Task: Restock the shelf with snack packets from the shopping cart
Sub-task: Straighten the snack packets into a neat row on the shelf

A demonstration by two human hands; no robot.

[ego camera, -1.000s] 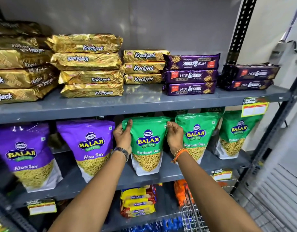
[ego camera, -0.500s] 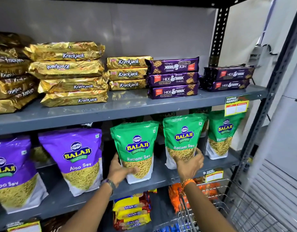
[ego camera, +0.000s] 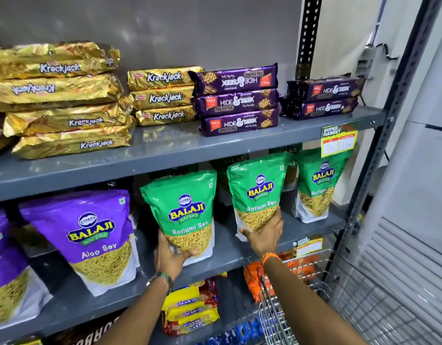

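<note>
The left hand (ego camera: 171,257) grips the base of a green Ratlami Sev packet (ego camera: 182,210) on the middle shelf (ego camera: 225,245). The right hand (ego camera: 264,236) clasps the neighbouring green packet (ego camera: 257,192) low down.

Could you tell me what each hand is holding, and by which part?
The left hand grips the left green packet by its lower left corner; the right hand holds the middle green packet by its bottom.

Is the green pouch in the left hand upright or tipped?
Upright: pouch base rests on the shelf, top pointing up; left hand holds its lower corner.
</note>
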